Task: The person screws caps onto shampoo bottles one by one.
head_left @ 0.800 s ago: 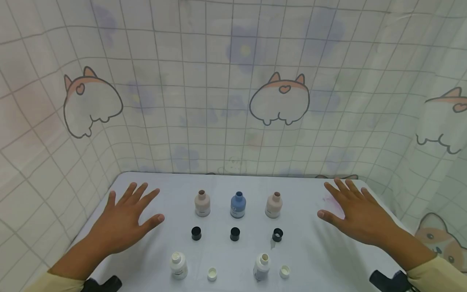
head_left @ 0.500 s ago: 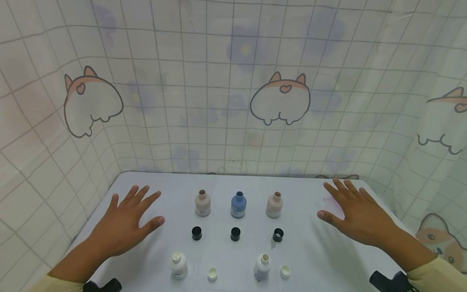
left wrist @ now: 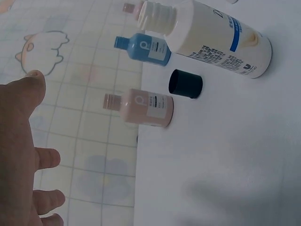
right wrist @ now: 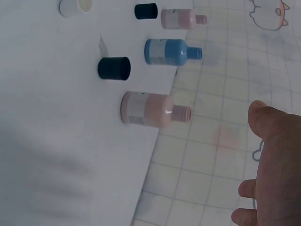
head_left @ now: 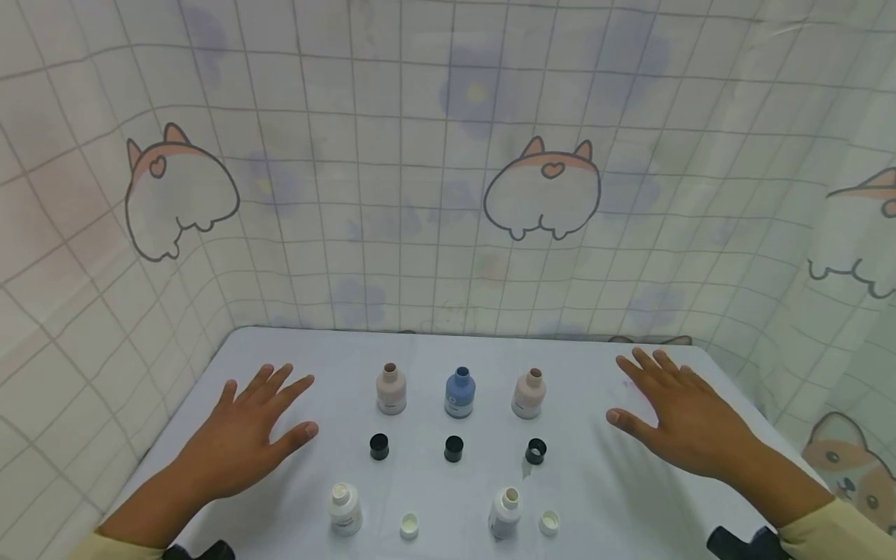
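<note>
My left hand [head_left: 241,435] hovers over the left side of the white table with fingers spread, holding nothing. On the other side my right hand [head_left: 689,420] hangs the same way, also holding nothing. Between them in the back row stand a pinkish bottle [head_left: 391,390], a blue bottle [head_left: 460,393] and another pinkish bottle [head_left: 528,395], all uncapped. A black cap [head_left: 379,446], a second black cap [head_left: 453,449] and a third black cap [head_left: 536,451] lie in front of these. Nearest me are a white bottle [head_left: 345,509] and a second white bottle [head_left: 505,514], both with bare necks.
One white cap [head_left: 409,526] lies between the white bottles, and another white cap [head_left: 549,523] lies right of the right one. A gridded curtain [head_left: 434,257] with cartoon animals surrounds the table [head_left: 315,354] at the back and sides.
Both hands have come slightly lower in the head view, the left one also a little rightward. The view has shifted slightly. Bottles and caps stay in place.
</note>
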Motion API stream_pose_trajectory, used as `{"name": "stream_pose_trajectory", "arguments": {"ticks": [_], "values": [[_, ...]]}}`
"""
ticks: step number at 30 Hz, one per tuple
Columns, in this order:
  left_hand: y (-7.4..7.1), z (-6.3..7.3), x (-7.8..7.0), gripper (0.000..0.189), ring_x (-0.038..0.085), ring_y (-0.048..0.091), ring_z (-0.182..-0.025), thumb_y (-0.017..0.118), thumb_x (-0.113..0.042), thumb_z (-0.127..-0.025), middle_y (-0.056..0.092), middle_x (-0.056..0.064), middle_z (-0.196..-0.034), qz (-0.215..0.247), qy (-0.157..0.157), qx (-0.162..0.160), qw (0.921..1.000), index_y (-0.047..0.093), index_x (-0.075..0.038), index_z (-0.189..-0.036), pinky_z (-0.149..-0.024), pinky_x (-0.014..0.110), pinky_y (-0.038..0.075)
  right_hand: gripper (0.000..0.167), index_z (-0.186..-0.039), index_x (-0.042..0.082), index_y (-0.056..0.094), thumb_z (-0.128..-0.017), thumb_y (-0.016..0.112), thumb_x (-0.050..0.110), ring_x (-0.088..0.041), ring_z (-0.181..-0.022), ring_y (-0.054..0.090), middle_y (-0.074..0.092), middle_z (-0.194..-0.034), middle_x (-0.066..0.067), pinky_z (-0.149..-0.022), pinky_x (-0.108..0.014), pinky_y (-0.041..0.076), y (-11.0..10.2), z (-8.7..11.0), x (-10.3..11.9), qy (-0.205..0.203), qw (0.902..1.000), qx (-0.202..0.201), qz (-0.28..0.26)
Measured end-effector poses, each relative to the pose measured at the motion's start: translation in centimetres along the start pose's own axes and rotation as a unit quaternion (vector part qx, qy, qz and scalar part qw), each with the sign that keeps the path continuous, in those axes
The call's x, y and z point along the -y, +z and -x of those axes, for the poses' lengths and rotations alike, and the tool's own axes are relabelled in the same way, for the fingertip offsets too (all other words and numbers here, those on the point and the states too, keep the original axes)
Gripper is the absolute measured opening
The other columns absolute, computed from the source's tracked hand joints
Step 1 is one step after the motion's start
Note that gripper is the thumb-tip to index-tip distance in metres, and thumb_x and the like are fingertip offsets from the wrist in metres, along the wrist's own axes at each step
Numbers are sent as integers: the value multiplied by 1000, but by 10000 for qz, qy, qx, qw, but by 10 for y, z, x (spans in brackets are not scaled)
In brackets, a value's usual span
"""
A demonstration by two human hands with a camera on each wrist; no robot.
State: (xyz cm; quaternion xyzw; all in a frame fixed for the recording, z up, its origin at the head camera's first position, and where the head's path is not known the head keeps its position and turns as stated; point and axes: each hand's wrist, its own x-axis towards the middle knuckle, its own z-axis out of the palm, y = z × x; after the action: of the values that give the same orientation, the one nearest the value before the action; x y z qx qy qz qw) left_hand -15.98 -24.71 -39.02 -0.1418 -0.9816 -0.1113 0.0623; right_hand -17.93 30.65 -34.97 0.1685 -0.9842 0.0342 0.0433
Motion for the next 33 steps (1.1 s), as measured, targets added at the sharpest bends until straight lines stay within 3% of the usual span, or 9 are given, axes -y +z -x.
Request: {"name": "stream_pose_trajectory", "arguments": {"ticks": [18,23,33], "values": [[8,9,4,64,49,26,-147,55,-56,-102,40,20,-158,879,234,-9,9959,47,-20,-154,-112,76,20,89,-156,8,40,-95,50,72,-49,-148,25,34,-161,-22,-114,-71,25,7,0,6,-90,9999,-88,3],[10,9,3,62,50,27,-147,56,-54,-102,40,19,-158,932,295,-2,9952,47,-21,-154,-112,75,22,88,-156,9,41,-95,50,73,-49,-147,26,36,-160,-22,-114,-71,26,7,1,7,-110,9998,-132,87],[15,12,3,59,47,27,-148,55,-54,-103,42,17,-157,1301,238,129,9911,49,-23,-152,-114,72,24,86,-155,10,43,-96,50,72,-47,-147,27,38,-159,-20,-113,-70,28,12,3,7,-125,9996,-231,-42]]}}
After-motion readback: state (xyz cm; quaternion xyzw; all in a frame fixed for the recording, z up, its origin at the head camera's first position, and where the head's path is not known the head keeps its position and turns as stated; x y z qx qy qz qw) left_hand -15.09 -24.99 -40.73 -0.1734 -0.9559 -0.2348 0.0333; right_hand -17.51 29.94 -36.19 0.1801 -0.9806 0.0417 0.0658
